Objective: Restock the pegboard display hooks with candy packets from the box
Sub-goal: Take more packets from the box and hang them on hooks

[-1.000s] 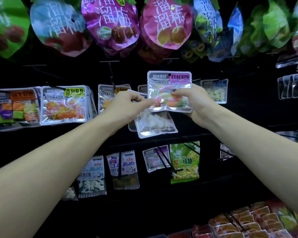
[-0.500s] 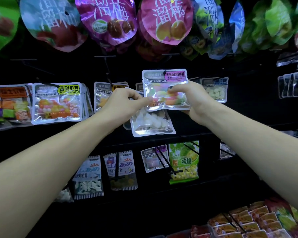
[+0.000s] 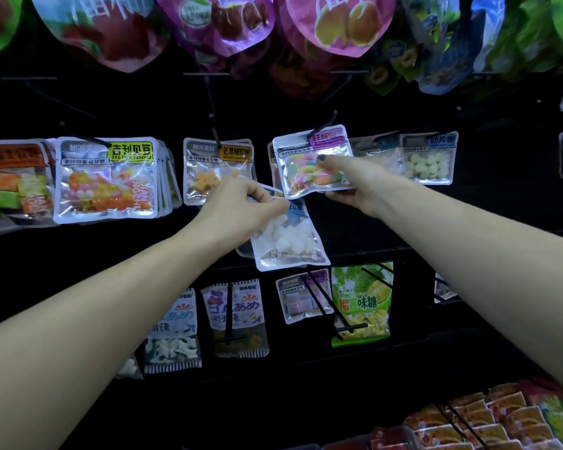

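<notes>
1. Hanging across the top edge of the pegboard [image 3: 403,102], the big plum pouches [image 3: 332,24] sit highest, probably because their bulk would hide smaller stock below.

2. Filling the left edge of the middle row, the jelly-bean packets [image 3: 106,180] are stacked several deep on one hook, so that peg looks fully stocked.

3. Reaching in from the right, the right hand [image 3: 355,186] pinches the colourful candy packet [image 3: 314,160], thumb on its face and fingers curled behind its lower edge. It holds the packet upright so the header hole meets the hook [image 3: 322,125]; the hook tip crosses the packet's top edge, though whether it is threaded I cannot tell.

4. Coming from the left, the left hand [image 3: 241,209] has its fingers curled round the top of the white candy packet [image 3: 286,235], letting it dangle below the other, seemingly kept ready as the next one to hang.

5. Lying at the lower right corner, a tray of orange packets [image 3: 488,420] may be the supply box; that is a guess.

6. Jutting from the lower row, bare hooks [image 3: 325,303] stick out past thin stock.
</notes>
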`<action>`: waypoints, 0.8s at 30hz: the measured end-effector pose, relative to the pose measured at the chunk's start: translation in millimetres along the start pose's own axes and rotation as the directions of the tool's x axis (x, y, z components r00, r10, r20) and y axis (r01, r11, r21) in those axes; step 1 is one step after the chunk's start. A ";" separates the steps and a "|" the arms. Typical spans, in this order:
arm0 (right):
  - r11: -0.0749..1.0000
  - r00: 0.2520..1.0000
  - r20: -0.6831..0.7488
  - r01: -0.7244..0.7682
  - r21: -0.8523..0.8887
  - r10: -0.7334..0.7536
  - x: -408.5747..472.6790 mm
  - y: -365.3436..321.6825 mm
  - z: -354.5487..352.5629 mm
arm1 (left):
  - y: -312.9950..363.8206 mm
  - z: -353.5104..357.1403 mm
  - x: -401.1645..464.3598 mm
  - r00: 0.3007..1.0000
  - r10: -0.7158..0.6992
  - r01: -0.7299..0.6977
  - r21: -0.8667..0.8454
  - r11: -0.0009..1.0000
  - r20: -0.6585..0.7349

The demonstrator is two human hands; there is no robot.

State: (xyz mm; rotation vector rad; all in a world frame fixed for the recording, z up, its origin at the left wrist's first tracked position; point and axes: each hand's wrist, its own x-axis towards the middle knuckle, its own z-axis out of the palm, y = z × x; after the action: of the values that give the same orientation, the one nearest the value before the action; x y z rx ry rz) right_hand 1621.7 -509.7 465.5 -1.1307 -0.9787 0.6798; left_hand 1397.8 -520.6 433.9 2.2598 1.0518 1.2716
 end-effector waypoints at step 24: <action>0.969 0.970 0.060 -0.231 -0.083 0.236 -33.6 60.5 -0.3 | -13.3 -6.5 -16.0 0.998 -0.046 0.050 -0.107 0.993 0.038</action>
State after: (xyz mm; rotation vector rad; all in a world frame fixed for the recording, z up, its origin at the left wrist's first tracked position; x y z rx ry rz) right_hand 1608.9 -519.8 398.2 -1.3100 -0.9445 0.8830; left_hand 1381.4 -524.1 420.0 2.1559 0.9939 1.2339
